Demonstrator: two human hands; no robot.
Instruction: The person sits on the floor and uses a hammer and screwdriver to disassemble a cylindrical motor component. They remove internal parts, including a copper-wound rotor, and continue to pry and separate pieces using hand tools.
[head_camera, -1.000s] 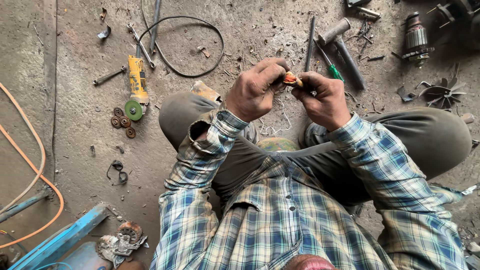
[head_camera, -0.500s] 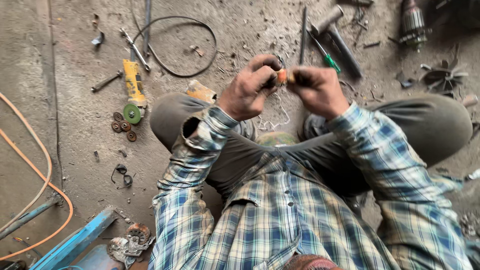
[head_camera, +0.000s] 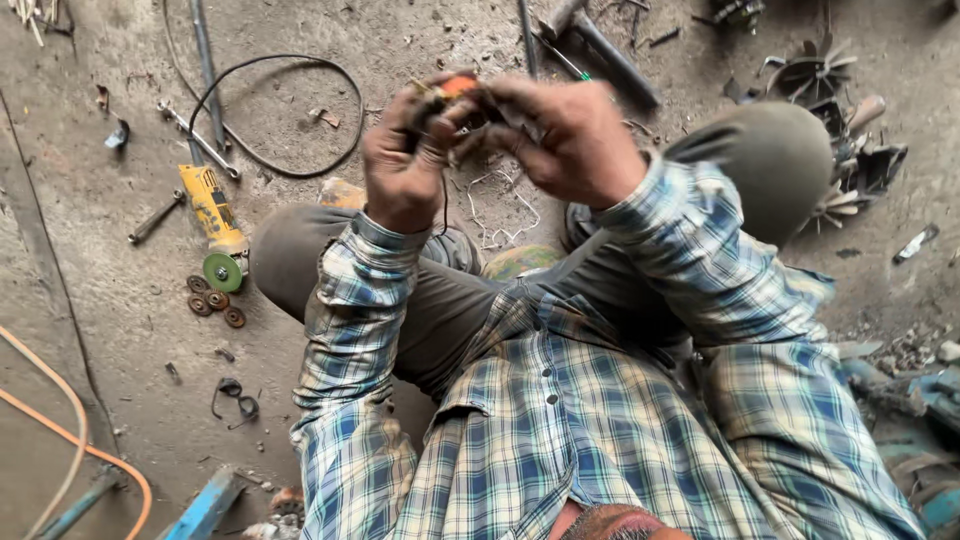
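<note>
- Head view: a small orange part (head_camera: 458, 86) is being pinched between the left hand (head_camera: 408, 160) and the right hand (head_camera: 565, 135), both brought together in front of the chest, above the folded knees.
- The fingers of both hands are being kept closed around the orange part; a thin dark wire (head_camera: 444, 205) is seen hanging from it beside the left wrist.
- Compared with the pictures of a moment earlier, the hands are being held higher and nearer to the camera, and the part is still being kept between the same fingertips; by judgement, fine work on the part is being carried on at closer sight, not finished.
- Exactly what the fingertips are doing to the part cannot be told, since it is largely being covered by them.
- On the concrete floor (head_camera: 120, 280), a yellow angle grinder (head_camera: 214, 222) with a green disc is lying well apart to the left, with small round discs (head_camera: 214, 301) just beside it and a black cable (head_camera: 290, 110) looping behind.
- A screwdriver (head_camera: 565, 58) and fan blades (head_camera: 810, 75) are lying beyond the hands, untouched.
</note>
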